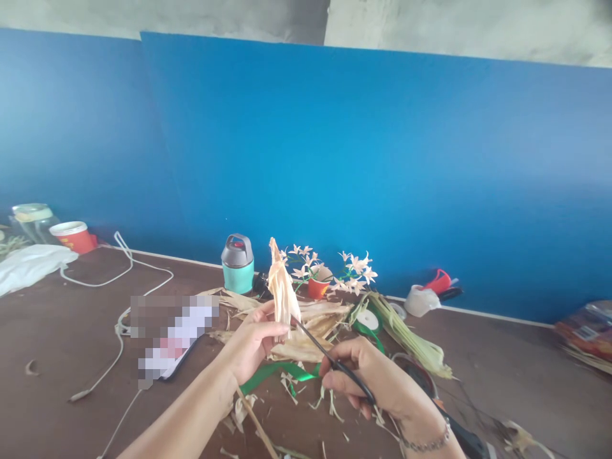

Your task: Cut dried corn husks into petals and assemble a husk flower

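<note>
Between the thumb and fingers of my left hand (261,338) a pale dried corn husk (283,287) stands upright, its narrow tip pointing up. My right hand (361,373) grips a pair of black-handled scissors (318,344), whose blades reach up to the husk's lower right edge. Whether the blades are closed on the husk I cannot tell. Behind my hands, more dried husks (329,312) lie on the brown table (76,319). Under them runs a green ribbon (268,376), with small husk scraps (335,405) scattered nearby.
Pale flowers (356,268) stand by a red paper cup (319,284). A turquoise jar (238,268), a ribbon spool (368,320) and a bundle of green husks (415,338) lie around. At left are a phone (176,338), a white cable (117,357) and another cup (74,238). A blue partition (335,159) rises behind.
</note>
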Demonstrator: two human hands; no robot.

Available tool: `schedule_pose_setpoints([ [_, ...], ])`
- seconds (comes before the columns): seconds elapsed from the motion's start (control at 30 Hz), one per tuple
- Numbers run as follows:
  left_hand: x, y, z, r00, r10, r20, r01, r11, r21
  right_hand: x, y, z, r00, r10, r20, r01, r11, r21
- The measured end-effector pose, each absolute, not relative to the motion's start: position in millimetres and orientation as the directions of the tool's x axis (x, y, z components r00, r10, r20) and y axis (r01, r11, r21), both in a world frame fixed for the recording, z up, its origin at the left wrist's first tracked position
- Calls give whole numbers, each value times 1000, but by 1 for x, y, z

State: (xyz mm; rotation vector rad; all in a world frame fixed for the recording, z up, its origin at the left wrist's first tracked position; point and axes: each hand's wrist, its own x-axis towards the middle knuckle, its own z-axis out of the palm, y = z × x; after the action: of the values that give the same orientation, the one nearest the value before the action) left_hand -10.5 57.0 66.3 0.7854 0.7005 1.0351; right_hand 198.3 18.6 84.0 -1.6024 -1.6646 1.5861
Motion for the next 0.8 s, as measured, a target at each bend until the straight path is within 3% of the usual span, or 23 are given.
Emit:
schedule_pose_setpoints([
  [0.6,-5,54,68,126,981,-148,-599,194,777,197,17,79,-474,807,-352,323,-212,-922],
  [0.8,1,47,64,131,983,-131,-597,184,781,186,18,81,-465,830,-307,328,-161,-931],
])
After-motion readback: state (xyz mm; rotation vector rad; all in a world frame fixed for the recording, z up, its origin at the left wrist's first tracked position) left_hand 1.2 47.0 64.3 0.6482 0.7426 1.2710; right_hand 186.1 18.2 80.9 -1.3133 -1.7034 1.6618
